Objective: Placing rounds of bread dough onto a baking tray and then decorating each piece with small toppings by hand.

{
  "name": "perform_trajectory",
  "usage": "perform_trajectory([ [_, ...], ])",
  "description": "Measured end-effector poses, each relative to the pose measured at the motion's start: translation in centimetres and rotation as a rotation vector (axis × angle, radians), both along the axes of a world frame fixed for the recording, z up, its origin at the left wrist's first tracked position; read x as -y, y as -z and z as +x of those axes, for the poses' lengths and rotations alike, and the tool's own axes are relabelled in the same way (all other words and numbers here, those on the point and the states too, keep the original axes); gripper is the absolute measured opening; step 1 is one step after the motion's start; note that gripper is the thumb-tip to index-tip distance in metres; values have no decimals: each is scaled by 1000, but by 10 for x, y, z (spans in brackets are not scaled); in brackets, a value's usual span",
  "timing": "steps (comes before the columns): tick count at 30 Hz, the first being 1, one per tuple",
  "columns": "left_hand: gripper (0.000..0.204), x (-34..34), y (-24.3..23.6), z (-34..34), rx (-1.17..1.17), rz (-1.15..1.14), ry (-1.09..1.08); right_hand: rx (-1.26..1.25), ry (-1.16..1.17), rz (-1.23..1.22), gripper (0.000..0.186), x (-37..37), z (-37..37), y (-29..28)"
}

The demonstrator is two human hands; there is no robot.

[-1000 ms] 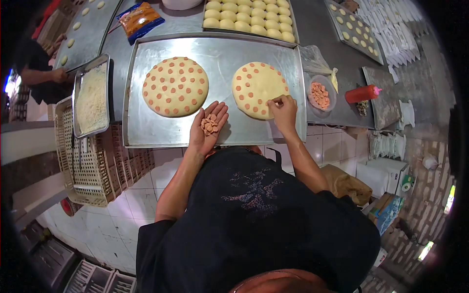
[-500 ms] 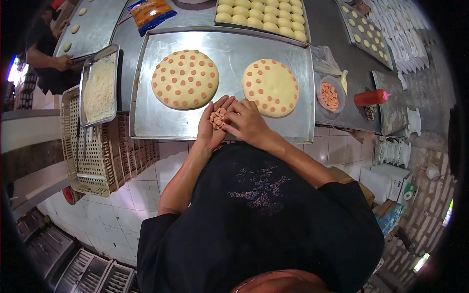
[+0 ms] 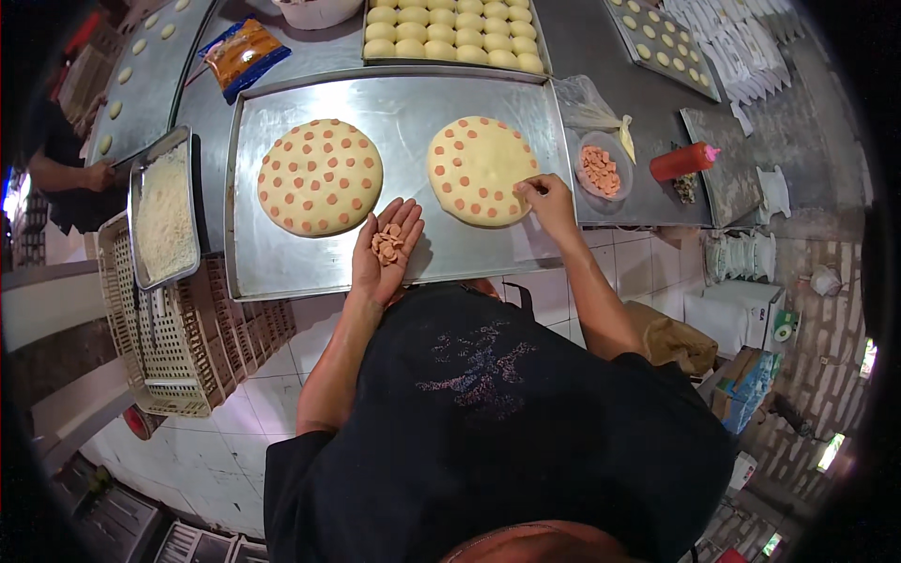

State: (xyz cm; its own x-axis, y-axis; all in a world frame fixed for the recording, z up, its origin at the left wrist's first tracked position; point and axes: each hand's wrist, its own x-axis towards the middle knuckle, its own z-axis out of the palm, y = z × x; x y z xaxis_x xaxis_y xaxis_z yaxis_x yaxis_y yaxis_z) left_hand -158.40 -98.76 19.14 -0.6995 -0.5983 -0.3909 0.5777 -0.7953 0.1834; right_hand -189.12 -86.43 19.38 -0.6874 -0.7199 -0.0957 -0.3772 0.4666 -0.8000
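My left hand [image 3: 388, 246] lies palm up over the front of a large metal baking tray [image 3: 399, 98], cupping a small heap of pinkish-orange sausage slices [image 3: 386, 246]. At the lower right edge of the right dough round [image 3: 481, 169], my right hand [image 3: 547, 199] pinches with thumb and forefinger at a sausage slice, mostly covered by the fingertips. Slices run around this round's rim and down its left side, while its middle right is bare. The left dough round [image 3: 320, 176] has slices spread over its whole top.
A plastic bowl [image 3: 601, 167] of slices, a piping bag [image 3: 627, 136] and a red squeeze bottle [image 3: 682, 162] are right of the tray. Behind stands a tray of dough balls [image 3: 455, 36]. A crumb tray [image 3: 167, 211] sits left above a plastic crate [image 3: 155, 347], near another person's hand [image 3: 100, 175].
My right hand has left the slices in my left palm and moved right to the dough's edge. My left hand stays palm up with its heap. The whole view has shifted.
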Motion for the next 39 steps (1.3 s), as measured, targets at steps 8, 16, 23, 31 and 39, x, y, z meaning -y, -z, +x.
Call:
perform_trajectory([
  [8,54,-6,2,7,-12,11,-11,-293,-47,38,19,9,28,-9],
  [16,54,-6,2,-2,-57,-34,-9,-294,-796,-259,22,46,145,-66],
  [23,55,-8,0,2,8,-89,5,-432,-795,-301,24,52,164,-55],
  [31,56,-10,2,4,-9,-110,9,-395,-741,-251,21,47,163,-54],
  [39,55,-9,-8,2,-34,-24,0,260,-133,-149,28,26,55,-32],
])
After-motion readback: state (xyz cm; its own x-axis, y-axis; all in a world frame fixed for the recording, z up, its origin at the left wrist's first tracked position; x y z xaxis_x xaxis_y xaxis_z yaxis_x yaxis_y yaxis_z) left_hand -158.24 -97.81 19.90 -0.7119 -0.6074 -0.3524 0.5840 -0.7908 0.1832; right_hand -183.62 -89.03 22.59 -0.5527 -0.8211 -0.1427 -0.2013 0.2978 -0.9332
